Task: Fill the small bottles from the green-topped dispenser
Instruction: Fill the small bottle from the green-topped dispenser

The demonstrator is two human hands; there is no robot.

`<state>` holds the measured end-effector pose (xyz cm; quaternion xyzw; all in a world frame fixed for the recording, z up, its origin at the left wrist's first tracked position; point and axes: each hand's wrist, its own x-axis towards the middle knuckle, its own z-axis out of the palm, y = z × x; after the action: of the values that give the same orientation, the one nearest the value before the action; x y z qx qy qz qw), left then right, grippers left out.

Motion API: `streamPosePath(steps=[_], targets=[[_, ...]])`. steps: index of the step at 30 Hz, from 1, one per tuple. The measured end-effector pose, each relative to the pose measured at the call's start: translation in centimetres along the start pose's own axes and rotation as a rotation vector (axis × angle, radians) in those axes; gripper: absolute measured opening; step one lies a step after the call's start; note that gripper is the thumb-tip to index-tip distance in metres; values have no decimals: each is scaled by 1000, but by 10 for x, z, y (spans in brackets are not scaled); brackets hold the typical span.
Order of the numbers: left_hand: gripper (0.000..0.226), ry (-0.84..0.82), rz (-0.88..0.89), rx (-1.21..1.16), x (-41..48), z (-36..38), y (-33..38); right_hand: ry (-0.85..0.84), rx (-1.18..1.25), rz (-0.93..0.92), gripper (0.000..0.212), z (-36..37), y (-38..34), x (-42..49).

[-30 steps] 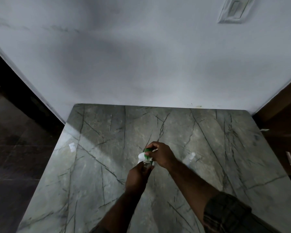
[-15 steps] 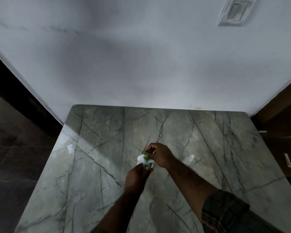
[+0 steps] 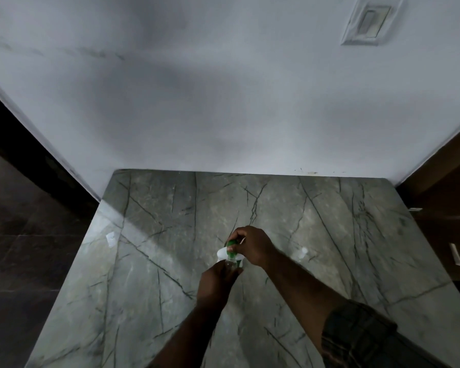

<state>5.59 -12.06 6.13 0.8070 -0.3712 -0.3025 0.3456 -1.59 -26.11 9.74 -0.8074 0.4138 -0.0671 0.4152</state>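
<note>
Right hand (image 3: 252, 247) clamped over the green-topped dispenser (image 3: 231, 250), pressing from above. Left hand (image 3: 217, 284) wrapped round a small bottle (image 3: 232, 264), held upright directly beneath the green top, mouth seemingly touching it, long axis near vertical. Near mid-table (image 3: 149, 288), just ahead of both wrists. Second small bottle (image 3: 303, 253) lying apart, nearer the right hand

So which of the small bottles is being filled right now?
The small clear bottle gripped in the left hand, held under the green-topped dispenser in the right hand. The other small bottle stands untouched on the marble table.
</note>
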Motion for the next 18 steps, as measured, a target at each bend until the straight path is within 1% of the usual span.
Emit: streamPosePath(steps=[5, 11, 14, 18], targets=[[23, -41, 3, 25, 0, 2, -9, 6, -19, -8, 20, 8, 5, -6], [13, -36, -5, -40, 0, -1, 0, 1, 6, -20, 18, 0, -1, -2], [17, -60, -17, -25, -1, -1, -4, 2, 12, -15, 21, 5, 4, -5], [19, -45, -10, -42, -1, -1, -4, 0, 8, -22, 20, 2, 1, -2]])
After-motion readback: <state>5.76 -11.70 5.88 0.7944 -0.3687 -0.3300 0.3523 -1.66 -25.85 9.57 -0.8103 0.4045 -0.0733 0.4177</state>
